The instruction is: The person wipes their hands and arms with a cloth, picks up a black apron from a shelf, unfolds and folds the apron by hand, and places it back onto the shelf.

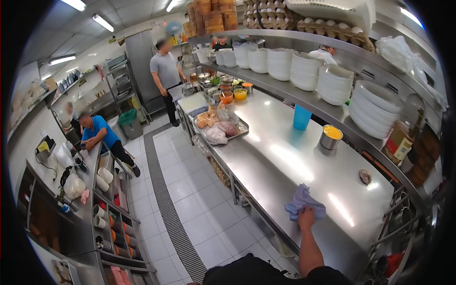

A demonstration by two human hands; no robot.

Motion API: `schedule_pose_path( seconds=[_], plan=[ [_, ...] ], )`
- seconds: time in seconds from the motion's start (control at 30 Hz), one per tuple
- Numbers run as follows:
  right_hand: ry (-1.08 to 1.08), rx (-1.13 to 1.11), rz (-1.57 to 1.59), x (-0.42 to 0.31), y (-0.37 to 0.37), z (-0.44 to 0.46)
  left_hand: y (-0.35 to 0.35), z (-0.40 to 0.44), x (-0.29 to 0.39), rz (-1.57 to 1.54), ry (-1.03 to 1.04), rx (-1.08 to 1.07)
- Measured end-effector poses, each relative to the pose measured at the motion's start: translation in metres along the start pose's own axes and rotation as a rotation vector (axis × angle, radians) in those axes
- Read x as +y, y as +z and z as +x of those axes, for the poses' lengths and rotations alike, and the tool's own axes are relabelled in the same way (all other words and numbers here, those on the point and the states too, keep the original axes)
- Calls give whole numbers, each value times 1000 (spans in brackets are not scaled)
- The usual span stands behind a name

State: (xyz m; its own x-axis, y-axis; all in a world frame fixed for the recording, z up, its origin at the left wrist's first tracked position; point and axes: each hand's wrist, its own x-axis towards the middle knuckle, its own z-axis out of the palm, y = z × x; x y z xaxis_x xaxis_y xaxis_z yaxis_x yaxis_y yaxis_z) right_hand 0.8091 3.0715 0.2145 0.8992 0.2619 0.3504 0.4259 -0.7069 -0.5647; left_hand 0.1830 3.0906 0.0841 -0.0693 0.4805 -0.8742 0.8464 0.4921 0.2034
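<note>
My right hand [306, 216] is closed on a crumpled blue-purple cloth [306, 202], which lies against the steel counter [266, 166] near its front edge. The arm reaches forward from the bottom of the view. My left hand cannot be made out; only a dark sleeve or clothing shows at the bottom. Farther back on the counter are a metal pot [331, 137] with yellow contents and a blue cup [301, 117]. To the right of the cloth lies a small brownish lump [365, 176].
A tray [242, 131] of bagged food sits at the counter's left edge. Stacked white bowls [304, 71] line the shelf above. One person [166, 71] stands beyond the counter's far end; another [102, 133] leans on the left counter. A floor drain [164, 190] runs between.
</note>
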Motion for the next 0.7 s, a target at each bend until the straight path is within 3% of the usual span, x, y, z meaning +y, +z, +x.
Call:
schedule_pose_path(
  seconds=[0.07,0.13,0.2,0.27,0.3,0.33,0.37,0.47,0.5,0.57,0.63,0.67,0.7],
  plan=[
    [4,-54,-109,3,19,10,-7,33,7,-115,75,-40],
    [-30,-321,-179,-7,38,31,-15,58,27,-137,147,-69],
    [-54,-324,-142,-9,48,32,-22,95,45,-75,279,-93],
    [-47,-344,-35,-8,53,32,-35,146,65,281,677,-100],
    [-26,-334,-45,-9,53,30,-53,162,82,712,1350,79],
    [-33,-254,101,-9,48,27,-54,176,112,366,756,-129],
    [-35,-157,232,-7,36,24,-60,170,152,173,528,-171],
    [85,-116,137,-20,-21,41,-91,166,248,-36,402,-284],
    [167,-78,94,-27,-44,47,-99,171,290,-153,214,-307],
    [213,36,22,-36,-88,56,-109,219,333,-117,254,-386],
    [294,112,84,-46,-136,67,-120,216,379,-23,298,-394],
    [247,247,111,-40,-149,70,-119,242,372,44,433,-465],
    [189,371,141,-35,-159,73,-118,242,390,81,438,-477]
  ],
)
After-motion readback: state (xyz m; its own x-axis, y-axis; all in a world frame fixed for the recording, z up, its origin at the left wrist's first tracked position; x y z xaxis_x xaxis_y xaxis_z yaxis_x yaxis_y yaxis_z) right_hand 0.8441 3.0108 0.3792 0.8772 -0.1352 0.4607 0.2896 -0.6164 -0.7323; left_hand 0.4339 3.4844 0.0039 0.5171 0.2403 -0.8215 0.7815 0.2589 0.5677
